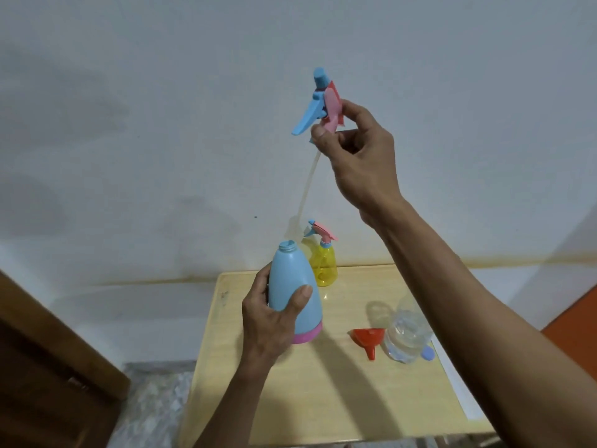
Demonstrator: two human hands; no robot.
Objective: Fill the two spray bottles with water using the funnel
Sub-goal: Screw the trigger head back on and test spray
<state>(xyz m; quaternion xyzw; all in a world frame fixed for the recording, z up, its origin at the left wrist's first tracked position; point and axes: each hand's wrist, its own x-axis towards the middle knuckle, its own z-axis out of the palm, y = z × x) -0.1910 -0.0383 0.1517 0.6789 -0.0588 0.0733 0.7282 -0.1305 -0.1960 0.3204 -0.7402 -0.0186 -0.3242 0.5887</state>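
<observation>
My left hand (269,321) grips the blue spray bottle (292,286) with a pink base, held above the table; its neck is uncapped. High above it, my right hand (358,150) pinches the blue-and-pink spray head (323,101), whose clear dip tube (308,185) hangs down clear of the bottle. A yellow spray bottle (324,265) with its spray head on stands at the table's far edge. The red funnel (368,341) lies on its side on the table, next to a clear water bottle (407,334) lying down with its blue cap at the near right.
The small light wooden table (290,399) stands against a white wall. A dark wooden piece of furniture (48,367) is at the left. A white strip runs along the table's right edge (452,379), partly behind my right forearm.
</observation>
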